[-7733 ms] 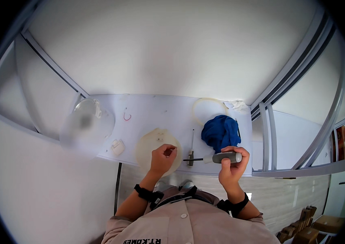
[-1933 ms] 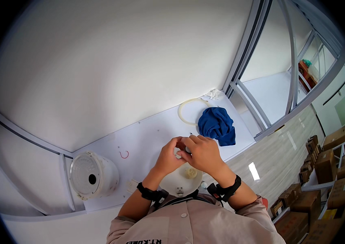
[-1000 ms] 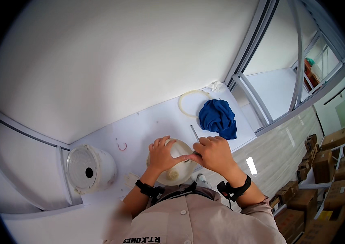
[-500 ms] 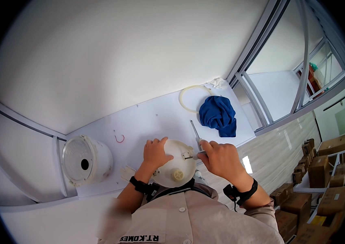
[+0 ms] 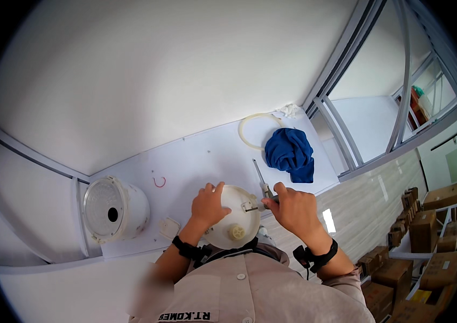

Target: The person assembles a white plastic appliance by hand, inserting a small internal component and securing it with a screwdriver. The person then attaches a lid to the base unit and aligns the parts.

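A round cream plastic lid (image 5: 245,221), hollow side up, rests close against my front at the table's near edge. My left hand (image 5: 209,205) grips it by the left rim, fingers over the far edge and thumb inside. In the lid are a round ribbed knob (image 5: 236,232) and a small white fitting (image 5: 247,206). My right hand (image 5: 294,209) is closed around a screwdriver (image 5: 263,205), its shaft pointing left with the tip at the fitting. Just beyond that hand, a second screwdriver (image 5: 260,176) lies on the table.
At the left stands a white cylindrical housing (image 5: 134,211). A red wire (image 5: 159,182), a small whitish plate (image 5: 169,227), a blue cloth (image 5: 288,149) and a cream ring (image 5: 243,137) lie on the white table (image 5: 196,153). Cardboard boxes (image 5: 423,230) fill shelves at the right.
My right index finger has lifted and my grip on the screwdriver handle has shifted. The tip stays by the fitting, and my left hand holds the lid as before.
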